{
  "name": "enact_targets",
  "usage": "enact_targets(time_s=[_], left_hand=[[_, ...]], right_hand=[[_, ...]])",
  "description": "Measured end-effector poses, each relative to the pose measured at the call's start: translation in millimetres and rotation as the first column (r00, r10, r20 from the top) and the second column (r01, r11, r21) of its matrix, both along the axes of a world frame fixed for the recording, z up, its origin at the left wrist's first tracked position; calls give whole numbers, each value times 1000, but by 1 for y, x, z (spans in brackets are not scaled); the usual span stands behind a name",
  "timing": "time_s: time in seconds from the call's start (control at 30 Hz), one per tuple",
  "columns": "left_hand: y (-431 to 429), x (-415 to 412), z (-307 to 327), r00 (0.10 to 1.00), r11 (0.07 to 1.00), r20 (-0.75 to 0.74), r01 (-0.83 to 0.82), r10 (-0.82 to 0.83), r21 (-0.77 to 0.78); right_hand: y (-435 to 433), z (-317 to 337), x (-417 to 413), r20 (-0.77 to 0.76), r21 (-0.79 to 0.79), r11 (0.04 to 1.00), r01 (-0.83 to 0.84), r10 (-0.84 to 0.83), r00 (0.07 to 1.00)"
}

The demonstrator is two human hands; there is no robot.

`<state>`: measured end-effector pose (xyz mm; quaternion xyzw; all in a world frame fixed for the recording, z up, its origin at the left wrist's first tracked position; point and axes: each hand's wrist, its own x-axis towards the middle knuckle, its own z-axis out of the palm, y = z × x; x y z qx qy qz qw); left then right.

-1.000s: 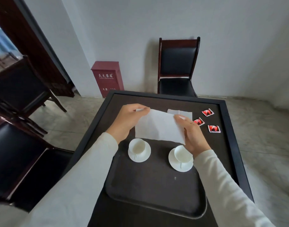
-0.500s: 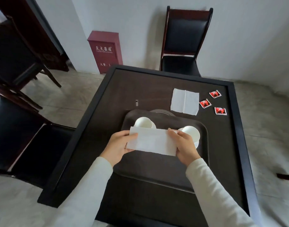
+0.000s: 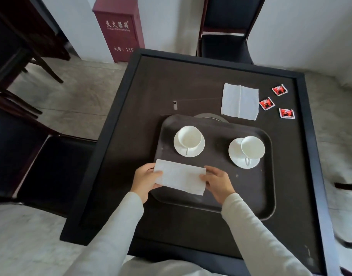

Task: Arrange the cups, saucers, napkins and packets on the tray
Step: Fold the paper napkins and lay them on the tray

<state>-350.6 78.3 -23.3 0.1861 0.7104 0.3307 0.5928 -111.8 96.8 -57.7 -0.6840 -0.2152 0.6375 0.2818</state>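
Note:
A dark tray (image 3: 253, 192) lies on the black table (image 3: 151, 86). On it stand two white cups on saucers, the left cup (image 3: 189, 138) and the right cup (image 3: 252, 147). A folded white napkin (image 3: 180, 177) sits at the tray's near left. My left hand (image 3: 146, 181) grips its left end and my right hand (image 3: 218, 183) its right end. Beyond the tray a second napkin (image 3: 240, 101) lies flat on the table. Three red packets (image 3: 267, 103) (image 3: 279, 90) (image 3: 286, 113) lie to its right.
A black chair (image 3: 227, 26) stands at the table's far side and a red cabinet (image 3: 119, 26) against the wall. More dark chairs (image 3: 21, 136) stand to the left. A round metal disc (image 3: 210, 117) shows under the tray's far edge.
My hands have folded the napkin in half and brought it down from above the cups to the tray's near left. The view has tipped downward.

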Motion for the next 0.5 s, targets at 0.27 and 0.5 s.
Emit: enact_targets(time_s=[0.27, 0.5], left_hand=[[-1, -13, -31, 887, 938, -324, 346, -328, 0], [-7, -15, -39, 764, 883, -478, 466, -433, -54]], right_hand=[[4, -19, -13, 241, -29, 988, -152, 154, 958], [9, -16, -13, 423, -87, 949, -304, 312, 851]])
